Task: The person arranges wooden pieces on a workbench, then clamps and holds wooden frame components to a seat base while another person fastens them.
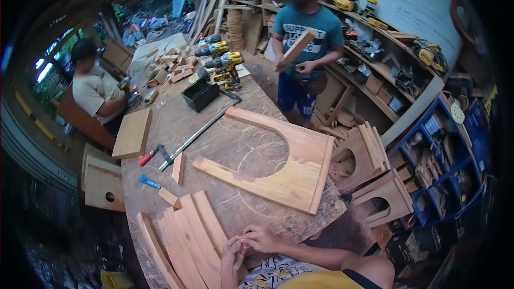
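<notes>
Touching hands: left hand (pixel 233 251) and right hand (pixel 261 238) meet, fingers bent; I cannot tell if they pinch something small.
Wood strips (pixel 187 235): on the table (pixel 321 222), just left of the left hand.
Board with a round gap (pixel 300 163): flat, past the hands.
Long clamp (pixel 195 135): left of the board.
Black box (pixel 201 95): farther, near yellow drills (pixel 225 60).
Far person (pixel 310 27): holds a wood block (pixel 297 48).

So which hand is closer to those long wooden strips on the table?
The left. The left hand is just right of the long wooden strips. The right hand is farther right, its fingertips up against the left hand.
</notes>
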A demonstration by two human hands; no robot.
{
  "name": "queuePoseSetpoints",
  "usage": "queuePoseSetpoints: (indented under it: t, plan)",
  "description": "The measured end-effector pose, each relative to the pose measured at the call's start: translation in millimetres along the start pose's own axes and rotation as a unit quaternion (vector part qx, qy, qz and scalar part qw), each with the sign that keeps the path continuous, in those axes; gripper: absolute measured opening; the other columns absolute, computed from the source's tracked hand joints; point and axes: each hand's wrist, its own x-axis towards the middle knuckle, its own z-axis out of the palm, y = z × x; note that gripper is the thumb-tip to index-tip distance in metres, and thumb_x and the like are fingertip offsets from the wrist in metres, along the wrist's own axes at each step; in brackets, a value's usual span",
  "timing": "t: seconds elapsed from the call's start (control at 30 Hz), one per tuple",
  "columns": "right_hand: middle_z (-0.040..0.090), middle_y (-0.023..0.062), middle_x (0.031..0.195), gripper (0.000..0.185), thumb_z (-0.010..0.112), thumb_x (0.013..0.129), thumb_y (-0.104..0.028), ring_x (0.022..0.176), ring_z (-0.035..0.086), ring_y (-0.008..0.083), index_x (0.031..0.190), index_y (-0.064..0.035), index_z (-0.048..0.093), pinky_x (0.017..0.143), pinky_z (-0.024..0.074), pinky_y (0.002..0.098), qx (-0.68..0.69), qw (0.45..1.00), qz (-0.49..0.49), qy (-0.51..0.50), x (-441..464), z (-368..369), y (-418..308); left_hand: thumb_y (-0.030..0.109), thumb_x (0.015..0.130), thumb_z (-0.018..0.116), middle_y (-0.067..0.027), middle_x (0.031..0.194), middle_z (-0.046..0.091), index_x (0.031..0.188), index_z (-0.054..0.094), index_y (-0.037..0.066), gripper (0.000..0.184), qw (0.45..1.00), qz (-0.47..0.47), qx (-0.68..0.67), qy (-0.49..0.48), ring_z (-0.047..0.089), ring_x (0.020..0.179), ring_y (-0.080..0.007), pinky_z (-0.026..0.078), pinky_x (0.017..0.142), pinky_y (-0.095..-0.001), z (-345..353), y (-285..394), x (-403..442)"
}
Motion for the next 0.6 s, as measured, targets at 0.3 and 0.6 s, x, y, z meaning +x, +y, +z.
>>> queuePoseSetpoints:
  t: [0.3,0.6]
  plan:
    - [0.055,0.0192,0.117,0.033,0.058,0.089,-0.005,0.106,0.056,0.0349,0.122,-0.0030,0.061,0.089,0.0468,0.0373,-0.040,0.993,-0.077,-0.080,-4.6,21.4,-8.5,0.011,0.083,0.073,-0.0079,0.106,0.066,0.114,0.058,0.001,0.036,0.995,0.001,-0.047,-0.091,0.065,0.097,-0.0180,0.056,0.084,-0.0303,2.5,10.4,-9.3]
    - [0.057,0.0222,0.111,0.044,0.062,0.083,-0.012,0.100,0.058,0.0383,0.126,-0.0050,0.058,0.085,0.0497,0.0433,-0.181,0.976,-0.078,-0.096,2.8,-10.7,-1.9,0.000,0.085,0.068,-0.0074,0.091,0.066,0.110,0.059,-0.001,0.027,0.994,0.099,0.028,0.022,0.064,0.082,-0.0192,0.056,0.078,-0.0300,-8.6,0.7,-21.1]
